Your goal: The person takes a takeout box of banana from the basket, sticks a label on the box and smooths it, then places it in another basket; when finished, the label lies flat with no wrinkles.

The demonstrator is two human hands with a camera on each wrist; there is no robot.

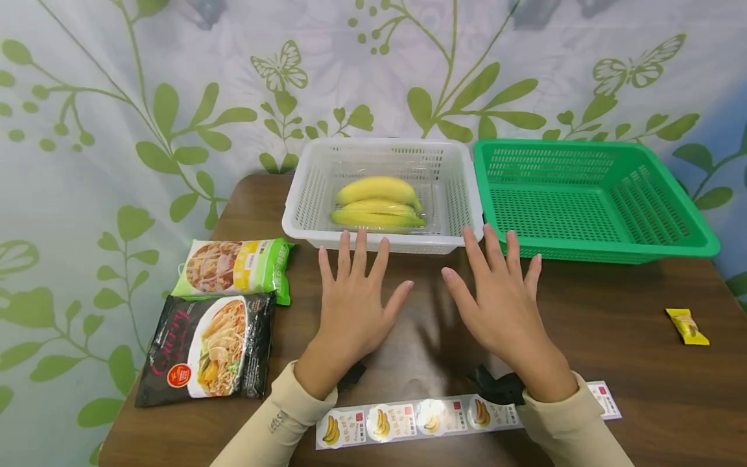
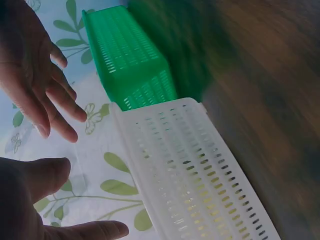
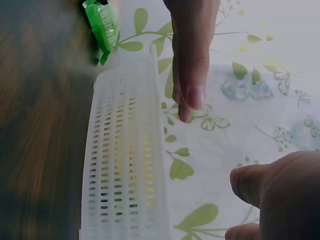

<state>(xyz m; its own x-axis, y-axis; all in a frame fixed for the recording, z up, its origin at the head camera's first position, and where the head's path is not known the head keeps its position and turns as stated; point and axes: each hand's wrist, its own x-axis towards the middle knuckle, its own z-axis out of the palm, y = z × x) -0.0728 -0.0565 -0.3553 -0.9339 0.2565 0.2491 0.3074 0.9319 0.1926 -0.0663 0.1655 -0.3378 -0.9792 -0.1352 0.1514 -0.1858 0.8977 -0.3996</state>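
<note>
My left hand (image 1: 354, 305) and right hand (image 1: 502, 301) are held over the table, fingers spread and nothing in either. Just beyond the fingertips stands a white basket (image 1: 294, 207) with yellow bananas (image 1: 378, 191) in a clear plastic package. A green basket (image 1: 642, 250) stands beside it on the right. Below the wrists lies a strip of banana stickers (image 1: 382, 421), partly covered by the right wrist and a black strap. The left wrist view shows the white basket's slotted side (image 2: 185, 160) and the green basket (image 2: 125, 55); the right wrist view shows the white basket (image 3: 107, 170).
On the left lie a green-and-white food packet (image 1: 222, 266) and a black noodle packet (image 1: 169, 337), edges touching. A small yellow wrapped item (image 1: 687, 326) is at the far right. Behind the brown table (image 1: 613, 305) hangs a leaf-patterned cloth (image 1: 222, 58).
</note>
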